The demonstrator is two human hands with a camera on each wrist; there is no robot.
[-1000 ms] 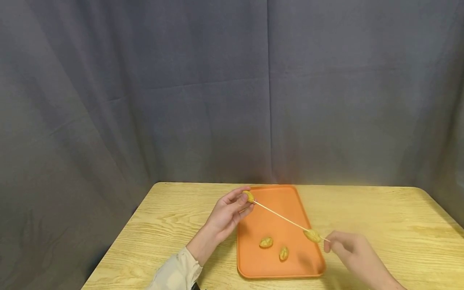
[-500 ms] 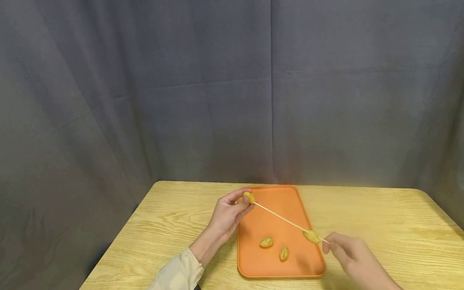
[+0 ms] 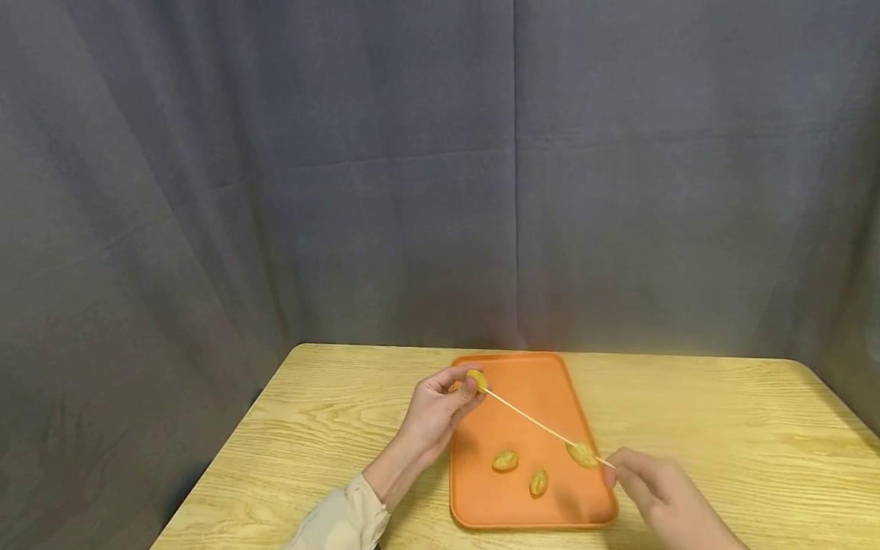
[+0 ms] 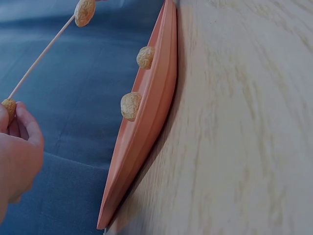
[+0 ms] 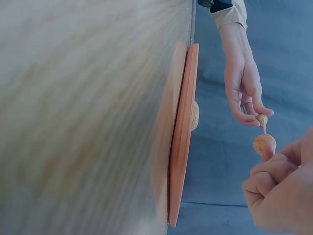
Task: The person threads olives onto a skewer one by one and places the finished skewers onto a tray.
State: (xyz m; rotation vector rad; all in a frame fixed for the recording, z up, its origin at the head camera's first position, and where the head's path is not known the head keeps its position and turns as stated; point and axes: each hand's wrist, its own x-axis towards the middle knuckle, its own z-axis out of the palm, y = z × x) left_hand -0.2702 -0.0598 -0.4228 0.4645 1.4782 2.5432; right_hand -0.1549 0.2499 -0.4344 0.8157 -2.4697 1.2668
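Observation:
A thin wooden skewer (image 3: 528, 417) slants over the orange tray (image 3: 539, 382) in the head view. My left hand (image 3: 431, 416) pinches a yellow, wrinkled oval food piece (image 3: 477, 379) at its upper left end. A second such piece (image 3: 581, 455) is threaded on the skewer close to the other end. There my right hand (image 3: 656, 485) pinches the skewer's short bare tip, its fingers curled. The left wrist view shows the pinched piece (image 4: 9, 108) partly covered by thumb and fingers. Skewer and both pieces are held above the tray.
Two loose oval pieces lie on the tray's near half, one at left (image 3: 505, 461) and one nearer the middle (image 3: 538, 482). The tray rests on a light wood-grain table (image 3: 330, 412). Behind the table hangs a grey curtain (image 3: 412, 191).
My right hand has moved a little left and down with its skewer end and the threaded piece. My left hand has shifted slightly right and down, still pinching its piece. The loose pieces stay put.

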